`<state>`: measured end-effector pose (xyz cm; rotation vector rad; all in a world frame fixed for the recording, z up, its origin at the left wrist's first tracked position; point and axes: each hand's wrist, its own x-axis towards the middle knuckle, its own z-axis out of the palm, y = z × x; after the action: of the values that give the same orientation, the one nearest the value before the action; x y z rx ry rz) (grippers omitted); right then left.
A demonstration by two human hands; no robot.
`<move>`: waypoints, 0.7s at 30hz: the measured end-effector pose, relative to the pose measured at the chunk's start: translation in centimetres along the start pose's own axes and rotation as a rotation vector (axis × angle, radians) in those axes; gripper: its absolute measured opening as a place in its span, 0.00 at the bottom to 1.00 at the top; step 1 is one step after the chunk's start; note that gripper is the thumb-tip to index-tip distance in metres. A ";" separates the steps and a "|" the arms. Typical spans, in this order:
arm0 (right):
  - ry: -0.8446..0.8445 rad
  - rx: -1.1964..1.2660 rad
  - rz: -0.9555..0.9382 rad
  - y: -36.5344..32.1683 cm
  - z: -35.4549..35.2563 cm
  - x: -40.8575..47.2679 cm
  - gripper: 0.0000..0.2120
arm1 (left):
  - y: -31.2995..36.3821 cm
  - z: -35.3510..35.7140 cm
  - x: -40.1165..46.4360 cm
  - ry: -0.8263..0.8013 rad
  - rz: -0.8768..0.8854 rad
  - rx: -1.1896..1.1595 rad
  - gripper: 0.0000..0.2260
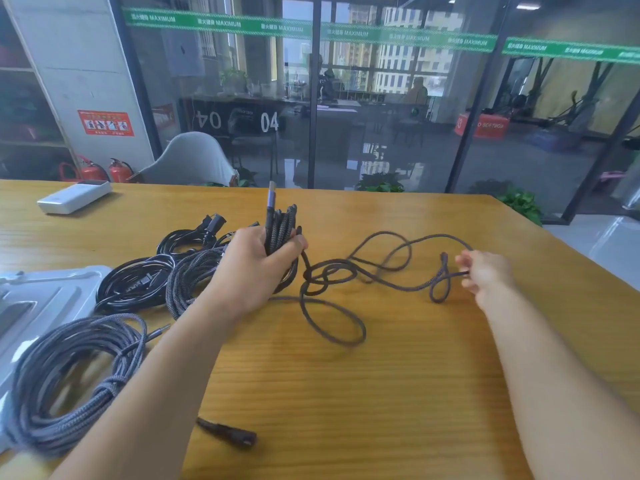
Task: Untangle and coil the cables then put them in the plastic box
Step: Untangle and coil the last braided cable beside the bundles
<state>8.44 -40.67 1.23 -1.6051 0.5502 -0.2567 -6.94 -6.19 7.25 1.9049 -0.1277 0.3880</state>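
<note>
1. Nearest us, at seven o'clock, lies a coiled grey braided cable (pixel 65 372), partly resting on the plastic box (pixel 52 296) at nine o'clock; a loose black connector (pixel 228 432) lies on the counter (pixel 381 393) at six o'clock.
2. Finished coils (pixel 156 275), black and braided, sit bunched at ten o'clock, beside the box but not yet inside it.
3. Our left hand (pixel 258 261), at centre, grips a partly wound bundle (pixel 280 226) of dark braided cable, fingers curled round the loops, one plug end pointing up.
4. From that bundle the loose tail (pixel 332 306) runs toward three o'clock in several crossing loops on the counter.
5. Our right hand (pixel 485 271), at three o'clock, pinches the tail near a small loop.
6. Step in hand, we judge: coiling this cable, with part of it unwound and possibly knotted near centre.
7. Next move, as we judge: free the crossed loops, then feed the slack to the left hand.
8. A white device (pixel 74 197) rests at eleven o'clock.
</note>
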 end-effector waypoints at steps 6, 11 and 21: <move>0.080 -0.426 -0.216 -0.3 -0.3 0.5 0.20 | -0.7 -0.7 0.6 0.066 -0.021 -0.025 0.20; 0.051 -0.508 -1.081 -3.2 2.0 -7.3 0.29 | -0.2 -0.3 0.2 -0.002 0.001 -0.006 0.21; -0.907 -0.564 -0.849 -3.7 5.2 -17.5 0.07 | -0.1 0.5 -0.1 -0.036 0.033 0.048 0.19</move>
<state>-3.36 -27.41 7.02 -2.2011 -0.8527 0.0393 -6.86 -6.57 6.97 1.9594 -0.1756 0.3821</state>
